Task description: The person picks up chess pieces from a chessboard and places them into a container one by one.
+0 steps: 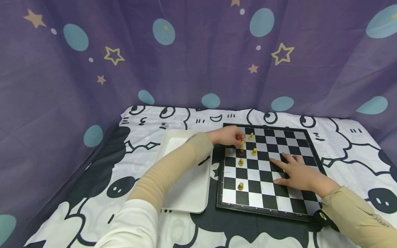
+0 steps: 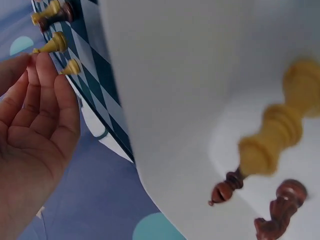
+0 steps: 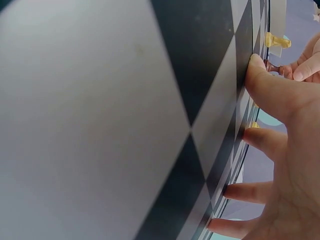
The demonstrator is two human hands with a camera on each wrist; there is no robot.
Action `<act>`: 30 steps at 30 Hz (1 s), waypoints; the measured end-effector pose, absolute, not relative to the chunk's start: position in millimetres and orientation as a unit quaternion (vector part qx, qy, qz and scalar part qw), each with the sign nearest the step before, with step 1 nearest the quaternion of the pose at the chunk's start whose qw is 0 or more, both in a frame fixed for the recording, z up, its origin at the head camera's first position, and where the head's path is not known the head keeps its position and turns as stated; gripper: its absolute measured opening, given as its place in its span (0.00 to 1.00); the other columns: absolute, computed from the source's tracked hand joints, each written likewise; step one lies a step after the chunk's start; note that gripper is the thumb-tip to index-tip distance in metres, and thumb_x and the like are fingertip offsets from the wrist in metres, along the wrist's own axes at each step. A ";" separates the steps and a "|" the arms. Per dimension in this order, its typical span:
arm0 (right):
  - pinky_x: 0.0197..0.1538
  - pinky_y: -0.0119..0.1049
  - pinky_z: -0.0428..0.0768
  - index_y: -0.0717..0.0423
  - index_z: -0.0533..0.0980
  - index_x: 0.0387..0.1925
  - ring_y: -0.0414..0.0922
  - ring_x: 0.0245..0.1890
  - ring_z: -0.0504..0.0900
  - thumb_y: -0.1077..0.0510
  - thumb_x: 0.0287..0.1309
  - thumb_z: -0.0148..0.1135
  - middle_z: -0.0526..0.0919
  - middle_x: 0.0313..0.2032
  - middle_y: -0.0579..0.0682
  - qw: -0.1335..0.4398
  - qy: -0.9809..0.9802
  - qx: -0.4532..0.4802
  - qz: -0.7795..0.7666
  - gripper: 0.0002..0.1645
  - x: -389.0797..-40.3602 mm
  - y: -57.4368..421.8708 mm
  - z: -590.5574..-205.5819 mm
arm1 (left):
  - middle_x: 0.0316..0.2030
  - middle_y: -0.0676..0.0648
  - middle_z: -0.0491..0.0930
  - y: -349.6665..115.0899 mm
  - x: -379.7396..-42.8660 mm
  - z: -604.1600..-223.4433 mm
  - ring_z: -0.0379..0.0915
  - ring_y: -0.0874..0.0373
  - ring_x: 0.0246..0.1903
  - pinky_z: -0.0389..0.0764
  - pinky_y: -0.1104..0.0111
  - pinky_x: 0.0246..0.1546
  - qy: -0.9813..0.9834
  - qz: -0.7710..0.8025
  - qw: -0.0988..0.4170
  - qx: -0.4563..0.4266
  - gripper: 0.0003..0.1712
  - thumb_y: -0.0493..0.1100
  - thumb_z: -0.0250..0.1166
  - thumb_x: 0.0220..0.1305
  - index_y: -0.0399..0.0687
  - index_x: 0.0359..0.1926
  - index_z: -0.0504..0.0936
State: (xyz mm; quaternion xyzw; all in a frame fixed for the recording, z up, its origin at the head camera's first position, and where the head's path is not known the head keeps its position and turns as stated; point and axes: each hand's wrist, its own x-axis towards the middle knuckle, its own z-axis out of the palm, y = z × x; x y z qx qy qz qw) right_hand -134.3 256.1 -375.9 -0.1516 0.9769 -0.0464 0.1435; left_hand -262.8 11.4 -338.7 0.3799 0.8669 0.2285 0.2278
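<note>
My left hand point(image 1: 228, 135) reaches over the far left part of a black-and-white chessboard point(image 1: 267, 187). Its thumb and fingertips pinch the top of a yellow chess piece point(image 2: 54, 44), which stands on the board. A brown chess piece point(image 1: 241, 152) is right in front of it, and other yellow pieces point(image 1: 254, 151) stand nearby. My right hand point(image 1: 299, 174) rests on the right half of the board, fingers spread and straight, holding nothing. In the right wrist view its fingertips point(image 3: 256, 61) touch the squares.
Left of the board lies a white tray point(image 1: 193, 203), partly under my left forearm. Inside it are a large-looking yellow piece point(image 2: 272, 137), a brown bishop point(image 2: 225, 190) and a brown knight point(image 2: 282, 210). A patterned cloth point(image 1: 139, 165) covers the table, with a purple curtain point(image 1: 198, 62) behind.
</note>
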 end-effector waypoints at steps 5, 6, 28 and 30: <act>0.46 0.71 0.68 0.47 0.63 0.68 0.76 0.60 0.55 0.23 0.46 0.56 0.56 0.65 0.70 0.143 0.977 -0.153 -0.045 0.52 -135.5 256.6 -375.8 | 0.39 0.46 0.78 13.0 -258.4 -337.3 0.69 0.61 0.34 0.71 0.76 0.34 0.861 0.223 0.230 0.395 0.09 0.35 0.57 0.65 0.41 0.44 0.80; 0.47 0.71 0.68 0.47 0.63 0.68 0.76 0.60 0.55 0.23 0.46 0.55 0.56 0.65 0.70 0.143 0.977 -0.153 -0.044 0.52 -135.8 256.6 -376.0 | 0.39 0.46 0.79 12.6 -257.2 -336.5 0.70 0.61 0.35 0.71 0.76 0.34 0.861 0.222 0.230 0.395 0.09 0.35 0.57 0.65 0.40 0.44 0.80; 0.46 0.71 0.68 0.47 0.62 0.68 0.77 0.60 0.55 0.23 0.46 0.55 0.56 0.65 0.71 0.137 0.977 -0.154 -0.045 0.53 -136.2 257.9 -376.6 | 0.40 0.45 0.81 -32.0 -257.2 -307.0 0.74 0.59 0.39 0.75 0.72 0.42 0.881 0.233 0.193 0.363 0.10 0.35 0.57 0.66 0.39 0.45 0.80; 0.46 0.71 0.68 0.47 0.62 0.68 0.76 0.60 0.55 0.23 0.46 0.55 0.55 0.65 0.71 0.137 0.977 -0.153 -0.046 0.53 -136.0 257.8 -376.6 | 0.41 0.46 0.81 -38.1 -256.6 -304.8 0.75 0.58 0.40 0.76 0.70 0.43 0.883 0.237 0.191 0.357 0.10 0.36 0.57 0.66 0.38 0.46 0.79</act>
